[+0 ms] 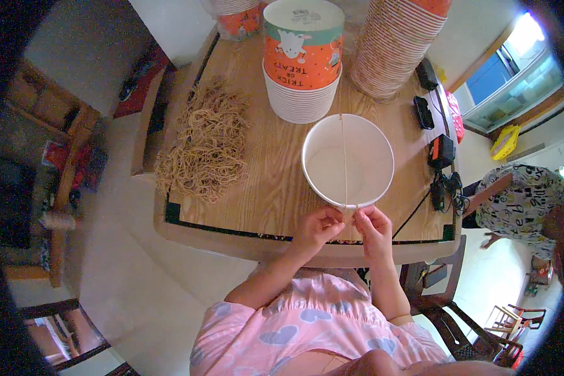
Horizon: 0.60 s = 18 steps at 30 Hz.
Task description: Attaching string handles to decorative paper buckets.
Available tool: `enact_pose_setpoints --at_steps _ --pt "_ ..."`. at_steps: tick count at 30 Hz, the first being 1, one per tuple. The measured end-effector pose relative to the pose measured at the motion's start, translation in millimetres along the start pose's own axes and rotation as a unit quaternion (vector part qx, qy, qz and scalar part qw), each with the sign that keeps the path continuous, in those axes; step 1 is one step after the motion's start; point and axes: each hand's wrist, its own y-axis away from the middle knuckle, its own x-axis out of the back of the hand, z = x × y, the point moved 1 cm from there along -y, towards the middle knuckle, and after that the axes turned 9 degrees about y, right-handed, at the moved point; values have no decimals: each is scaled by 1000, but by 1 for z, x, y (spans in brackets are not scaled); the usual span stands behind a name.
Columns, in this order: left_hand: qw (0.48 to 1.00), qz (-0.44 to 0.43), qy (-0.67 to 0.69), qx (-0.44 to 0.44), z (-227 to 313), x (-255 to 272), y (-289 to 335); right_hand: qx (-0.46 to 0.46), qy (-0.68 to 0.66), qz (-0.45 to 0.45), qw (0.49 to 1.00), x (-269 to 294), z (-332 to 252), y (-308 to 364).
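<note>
A white paper bucket (pixel 377 150) stands mouth up near the table's front edge. A thin beige string (pixel 344 147) runs straight across its mouth from far rim to near rim. At the near rim my left hand (pixel 319 230) pinches the string with thumb and fingers. Close beside it, my right hand (pixel 375 232) is also closed, its fingertips pinching string at the rim. Loose string hangs in the small gap between the hands. To the left lies a tangled heap of beige strings (pixel 207 141).
Behind the bucket rises an upside-down stack of printed buckets (pixel 304 81); a taller stack (pixel 398 50) leans at the back right. Black adapters with cables (pixel 442 153) line the table's right edge. Another person (pixel 523 203) is at the far right, near a dark chair (pixel 445 307).
</note>
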Motion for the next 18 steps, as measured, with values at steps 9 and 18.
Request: enact_pose_setpoints --at_steps 9,18 --pt "976 41 160 145 -16 -1 -12 31 30 -5 999 1 1 1" --pt "990 -31 73 116 -2 -4 -11 24 38 23 999 1 -11 2"
